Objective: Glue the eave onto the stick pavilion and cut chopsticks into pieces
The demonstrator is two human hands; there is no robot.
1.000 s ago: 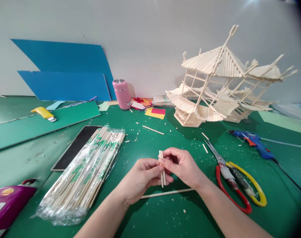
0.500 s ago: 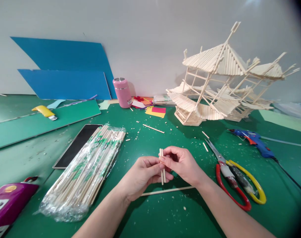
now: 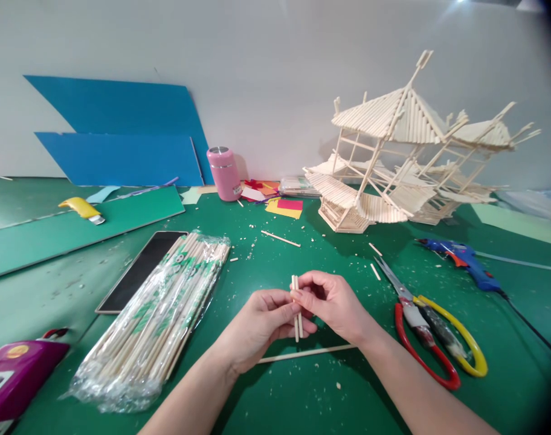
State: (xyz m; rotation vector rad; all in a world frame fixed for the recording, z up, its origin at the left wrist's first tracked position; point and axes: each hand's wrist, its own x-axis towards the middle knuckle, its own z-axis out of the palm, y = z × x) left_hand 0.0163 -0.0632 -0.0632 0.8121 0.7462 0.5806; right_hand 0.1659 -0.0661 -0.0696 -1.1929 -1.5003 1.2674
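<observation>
Two short wooden sticks (image 3: 298, 326) stand side by side, nearly upright, pinched between both hands. My left hand (image 3: 269, 320) is closed on their lower half with thumb and fingers. From the other side my right hand (image 3: 330, 302) grips them near the top. Whether the two sticks are joined, I cannot tell. Below the hands a longer wooden stick (image 3: 307, 353) lies on the green tabletop (image 3: 275, 399). To the right rest scissors (image 3: 420, 323) with one red and one yellow handle, their blades apart.
At the back right stands a model pavilion (image 3: 393, 157) built of sticks. A blue glue gun (image 3: 466, 260) lies right, its cord trailing off. On the left are a bag of chopsticks (image 3: 162, 320), a phone (image 3: 135, 272), a yellow cutter (image 3: 82, 209) and a purple object (image 3: 22, 377). A pink flask (image 3: 225, 175) stands behind.
The whole view has shifted slightly, with things appearing a little lower. Both hands keep the same hold on the two sticks.
</observation>
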